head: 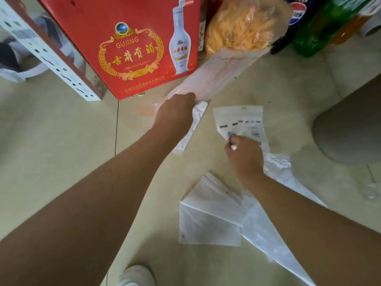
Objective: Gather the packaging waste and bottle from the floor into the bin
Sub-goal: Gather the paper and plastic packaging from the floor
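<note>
Plastic packaging lies scattered on the tiled floor. My left hand (177, 108) is closed on a long pinkish clear bag (222, 73) by the red box, with a narrow white sleeve (191, 129) also in or under its grip. My right hand (244, 155) pinches the lower edge of a white printed pouch (240, 120). Two flat white bags (208, 219) overlap near my right forearm, and a large crumpled clear bag (268, 230) runs beneath that arm. A grey rounded bin (350, 129) stands at the right edge. The bottle named in the task cannot be picked out for certain.
A red liquor carton (127, 42) stands at the back, a white perforated shelf post (51, 56) to its left. A bag of yellow snacks (243, 25) and dark and green soda bottles (313, 27) stand behind. My white shoe (136, 275) shows at the bottom.
</note>
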### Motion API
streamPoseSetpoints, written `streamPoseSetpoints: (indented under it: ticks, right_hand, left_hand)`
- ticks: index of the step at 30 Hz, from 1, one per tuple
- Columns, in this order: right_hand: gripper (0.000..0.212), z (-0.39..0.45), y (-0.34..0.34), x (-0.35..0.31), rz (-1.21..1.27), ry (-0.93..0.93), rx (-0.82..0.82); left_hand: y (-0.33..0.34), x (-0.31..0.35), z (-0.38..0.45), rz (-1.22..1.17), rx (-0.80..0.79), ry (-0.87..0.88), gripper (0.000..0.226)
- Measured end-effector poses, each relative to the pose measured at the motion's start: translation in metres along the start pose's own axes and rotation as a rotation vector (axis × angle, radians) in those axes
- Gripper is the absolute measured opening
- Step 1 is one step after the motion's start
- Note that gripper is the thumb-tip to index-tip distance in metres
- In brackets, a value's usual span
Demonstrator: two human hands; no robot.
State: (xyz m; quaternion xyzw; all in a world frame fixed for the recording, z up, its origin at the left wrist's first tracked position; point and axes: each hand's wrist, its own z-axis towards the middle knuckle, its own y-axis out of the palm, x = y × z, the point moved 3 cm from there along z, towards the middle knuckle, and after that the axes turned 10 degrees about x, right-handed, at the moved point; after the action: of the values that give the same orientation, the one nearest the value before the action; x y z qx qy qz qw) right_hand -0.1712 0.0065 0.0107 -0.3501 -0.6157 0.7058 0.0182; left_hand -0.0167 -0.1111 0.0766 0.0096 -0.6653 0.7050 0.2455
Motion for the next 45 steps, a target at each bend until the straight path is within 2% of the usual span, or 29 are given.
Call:
streamPoseSetpoints:
  ticks: [4,8,10,13,17,20,21,23,25,27,31,34,37,39,42,45]
  right_hand:
    - [0.012,0.018,-0.038,-0.016,0.275,0.003,0.194]
    - [0.028,0.016,-0.063,-0.041,0.481,-0.172,0.291]
    - [0.034,0.016,-0.055,-0.052,0.476,-0.227,0.251]
    - [0.029,0.014,-0.047,-0.061,0.405,-0.253,0.271]
    - [0.032,0.017,-0.044,-0.065,0.304,-0.359,0.288]
    - [0.036,0.023,-0.041,-0.066,0.275,-0.374,0.285]
    - [0.040,0.024,-0.040,-0.069,0.256,-0.393,0.276]
    - [0.045,0.023,-0.040,-0.076,0.274,-0.436,0.282]
    - [0.049,0.017,-0.039,-0.086,0.319,-0.503,0.293]
    - [0.054,0.009,-0.032,-0.093,0.305,-0.565,0.264]
    - [0.057,-0.001,-0.001,-0.082,0.156,-0.543,0.192]
    - [0.047,-0.004,0.030,-0.077,0.028,-0.552,0.135]
    - [0.040,-0.009,0.060,-0.080,-0.116,-0.552,-0.054]
    - [0.049,-0.019,0.081,-0.077,-0.198,-0.557,-0.227]
    - [0.064,-0.035,0.106,-0.065,-0.354,-0.567,-0.436]
    - [0.048,-0.039,0.101,-0.057,-0.376,-0.559,-0.327]
  left_hand:
    - [0.001,0.011,0.012,-0.170,-0.010,-0.152,0.021]
    - [-0.008,0.051,0.017,-0.376,-0.082,-0.217,0.024]
    - [-0.011,0.057,0.021,-0.483,-0.117,-0.289,0.026]
    - [-0.011,0.056,0.018,-0.648,-0.205,-0.393,0.032]
    - [-0.014,0.050,0.012,-1.074,-0.333,-0.525,0.044]
    - [-0.019,0.050,0.011,-1.240,-0.405,-0.469,0.062]
    - [-0.024,0.052,0.011,-1.224,-0.381,-0.412,0.059]
    - [-0.031,0.052,0.012,-1.059,-0.232,-0.340,0.039]
    - [-0.038,0.041,0.015,-0.858,-0.001,-0.411,0.015]
    - [-0.044,0.020,0.019,-0.740,0.102,-0.489,0.015]
    - [-0.067,-0.012,0.023,-0.505,0.130,-0.434,0.026]
    - [-0.073,-0.035,0.020,-0.423,0.157,-0.441,0.026]
    - [-0.071,-0.048,0.012,-0.332,0.168,-0.436,0.024]
    - [-0.069,-0.052,0.005,-0.296,0.171,-0.417,0.014]
    - [-0.065,-0.054,-0.001,-0.246,0.139,-0.391,0.017]
    - [-0.063,-0.053,0.002,-0.235,0.109,-0.388,0.020]
